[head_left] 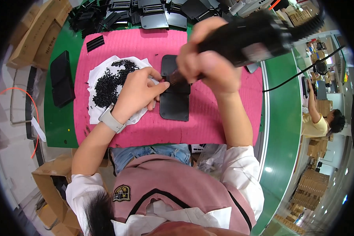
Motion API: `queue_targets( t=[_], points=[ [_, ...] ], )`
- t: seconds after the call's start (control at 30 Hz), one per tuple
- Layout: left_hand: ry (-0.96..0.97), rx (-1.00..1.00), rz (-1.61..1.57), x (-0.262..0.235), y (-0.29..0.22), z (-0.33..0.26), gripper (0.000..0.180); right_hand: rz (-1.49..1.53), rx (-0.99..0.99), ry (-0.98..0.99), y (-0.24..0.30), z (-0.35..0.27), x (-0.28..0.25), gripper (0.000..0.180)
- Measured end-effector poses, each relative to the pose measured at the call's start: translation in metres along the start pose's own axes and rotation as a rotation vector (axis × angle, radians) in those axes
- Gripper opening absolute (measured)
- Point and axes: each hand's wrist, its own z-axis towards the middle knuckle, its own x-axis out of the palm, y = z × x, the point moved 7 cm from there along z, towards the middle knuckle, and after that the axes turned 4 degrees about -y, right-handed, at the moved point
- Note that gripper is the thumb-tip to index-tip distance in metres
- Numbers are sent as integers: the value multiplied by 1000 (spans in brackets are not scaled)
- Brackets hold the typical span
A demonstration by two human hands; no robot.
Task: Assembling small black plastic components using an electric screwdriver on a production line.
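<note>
A flat black plastic part [174,105] lies on a pink mat [208,118]. My right hand [208,65] grips a black electric screwdriver [255,37], its tip down on the part's middle. My left hand [135,92] rests on the part's left edge, fingertips pinched beside the tool tip; whether it holds a screw I cannot tell. Just left of that hand, a pile of small black screws [108,82] sits on a white cloth [93,112]. A pale watch is on my left wrist.
More black plastic parts [153,13] are heaped at the far edge of the green table [59,122]. Two black parts [61,78] lie left of the mat. Cardboard boxes [39,33] stand far left. Another person [318,118] sits at the right. The tool's cable [299,72] runs rightward.
</note>
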Motion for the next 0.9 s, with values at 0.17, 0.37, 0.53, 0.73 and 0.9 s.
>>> queue_targets(
  t=[0.17,0.37,0.53,0.73,0.9],
  points=[
    [56,50,-594,-11,3,-2,31,406,-198,38,29,2,-20,33],
    [284,-120,-1101,18,-6,-11,46,338,-195,4,17,-5,-10,40],
    [427,-116,-1081,21,-9,-16,47,364,-128,22,-2,-8,0,40],
    [283,-62,-876,10,4,-17,25,389,-164,-36,7,-5,-10,39],
    [216,-11,-778,-1,12,-11,13,405,-176,-132,13,-7,-22,35]
  ],
)
